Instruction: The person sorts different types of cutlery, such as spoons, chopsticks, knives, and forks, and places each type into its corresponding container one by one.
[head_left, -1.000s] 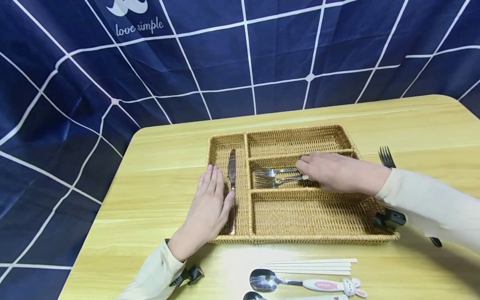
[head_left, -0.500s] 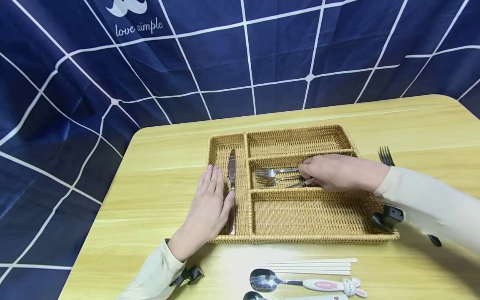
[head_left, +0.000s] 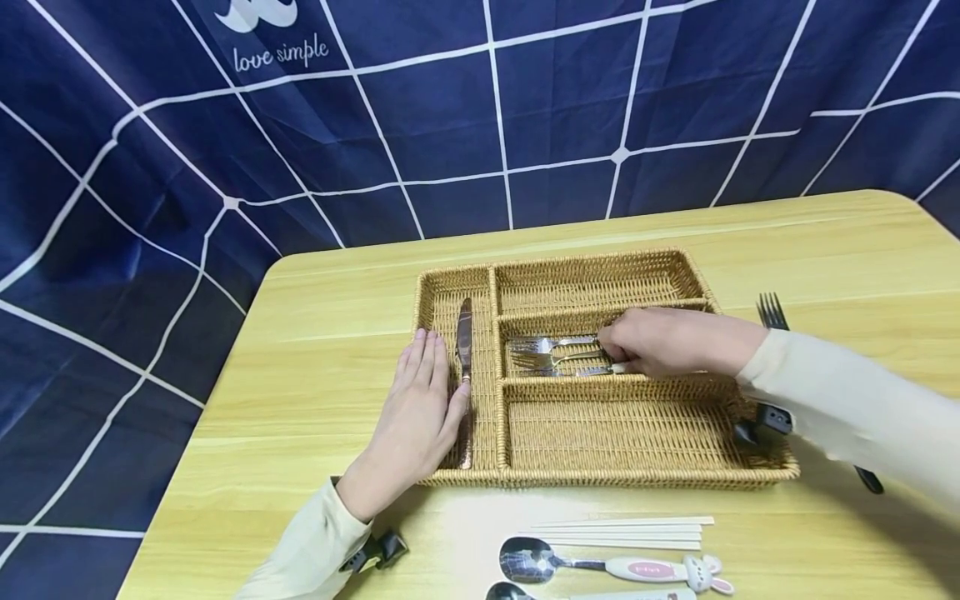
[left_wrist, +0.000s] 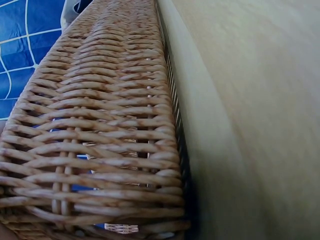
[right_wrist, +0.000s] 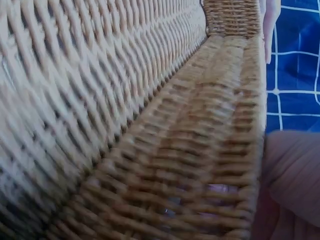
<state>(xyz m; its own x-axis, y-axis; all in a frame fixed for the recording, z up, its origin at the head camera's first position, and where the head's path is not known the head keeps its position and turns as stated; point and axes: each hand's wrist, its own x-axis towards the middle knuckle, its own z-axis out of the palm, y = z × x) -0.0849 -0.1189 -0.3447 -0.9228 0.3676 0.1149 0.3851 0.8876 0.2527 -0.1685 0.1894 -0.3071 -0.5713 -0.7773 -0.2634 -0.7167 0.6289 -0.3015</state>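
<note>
My right hand reaches into the middle compartment of a woven cutlery tray, its fingers curled at the pale handle of a fork by the near divider. Two other metal forks lie beside it, a silver fork and a gold-toned fork, their handle ends under the hand. With fingers straight and together, my left hand rests on the tray's left rim, next to a table knife lying in the left compartment. The right wrist view shows part of the right hand beyond a woven divider.
Right of the tray, a black fork lies partly under the right sleeve. In front are white chopsticks, a spoon with a rabbit handle and another spoon cut by the frame edge. A blue checked cloth hangs behind the table.
In the middle compartment, the pale-handled fork has turned from slanting across to lying along the near divider, uncovering the gold-toned fork. The right hand has shifted slightly; the left hand stays put.
</note>
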